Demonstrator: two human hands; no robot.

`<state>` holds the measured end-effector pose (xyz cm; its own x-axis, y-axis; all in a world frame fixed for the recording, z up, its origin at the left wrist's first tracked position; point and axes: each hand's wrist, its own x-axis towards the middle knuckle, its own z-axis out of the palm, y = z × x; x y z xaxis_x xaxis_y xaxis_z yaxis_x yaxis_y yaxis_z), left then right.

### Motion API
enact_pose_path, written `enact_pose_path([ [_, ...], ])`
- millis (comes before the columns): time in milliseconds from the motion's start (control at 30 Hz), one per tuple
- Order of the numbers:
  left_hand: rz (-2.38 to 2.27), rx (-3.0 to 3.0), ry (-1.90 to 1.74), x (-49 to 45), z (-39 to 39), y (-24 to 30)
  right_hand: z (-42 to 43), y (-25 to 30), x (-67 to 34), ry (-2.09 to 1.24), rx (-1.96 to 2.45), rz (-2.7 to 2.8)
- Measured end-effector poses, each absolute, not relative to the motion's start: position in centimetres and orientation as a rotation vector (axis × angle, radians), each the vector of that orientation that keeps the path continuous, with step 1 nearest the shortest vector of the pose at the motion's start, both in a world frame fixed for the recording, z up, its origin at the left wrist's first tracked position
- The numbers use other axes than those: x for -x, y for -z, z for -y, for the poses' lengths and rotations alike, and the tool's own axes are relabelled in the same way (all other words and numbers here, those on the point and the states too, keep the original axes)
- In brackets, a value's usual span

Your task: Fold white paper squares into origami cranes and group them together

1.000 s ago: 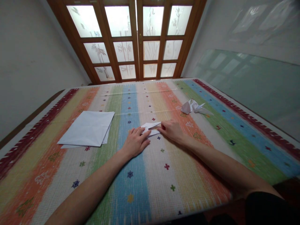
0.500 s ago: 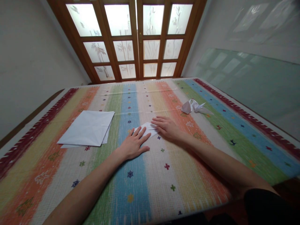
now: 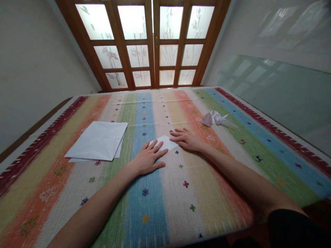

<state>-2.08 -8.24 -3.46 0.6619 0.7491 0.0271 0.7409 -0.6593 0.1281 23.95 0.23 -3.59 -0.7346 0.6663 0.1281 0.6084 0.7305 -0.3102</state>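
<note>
A small folded piece of white paper [image 3: 166,142] lies flat on the striped tablecloth [image 3: 160,193] near the table's middle. My left hand [image 3: 147,158] rests on its left part with fingers stretched out flat. My right hand [image 3: 186,137] presses on its right edge, fingers also extended and flat. Both palms face down on the paper and cloth. Neither hand grips anything.
A stack of white paper sheets [image 3: 99,140] lies to the left of my hands. A folded white paper figure [image 3: 216,117] sits farther back on the right. Wooden doors with frosted glass panes [image 3: 152,41] stand behind the table. A glass pane [image 3: 279,89] leans along the right wall.
A second ago a flap of the paper stood raised, pinched by my right hand. The flap now lies flat and both hands have spread open over it.
</note>
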Motion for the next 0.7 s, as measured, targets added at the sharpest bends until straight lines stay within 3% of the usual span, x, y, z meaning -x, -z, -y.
enact_pose_path([
  [367, -1.313, -2.660, -0.499, 1.9, 7.5, 3.8, 1.0, 3.0, -22.5, -0.245, 0.910, 2.551],
  [700, -1.392, -2.652, -0.661, 1.5, 6.2, 4.4, 2.1, 4.0, -20.6, -0.359, 0.808, 2.557],
])
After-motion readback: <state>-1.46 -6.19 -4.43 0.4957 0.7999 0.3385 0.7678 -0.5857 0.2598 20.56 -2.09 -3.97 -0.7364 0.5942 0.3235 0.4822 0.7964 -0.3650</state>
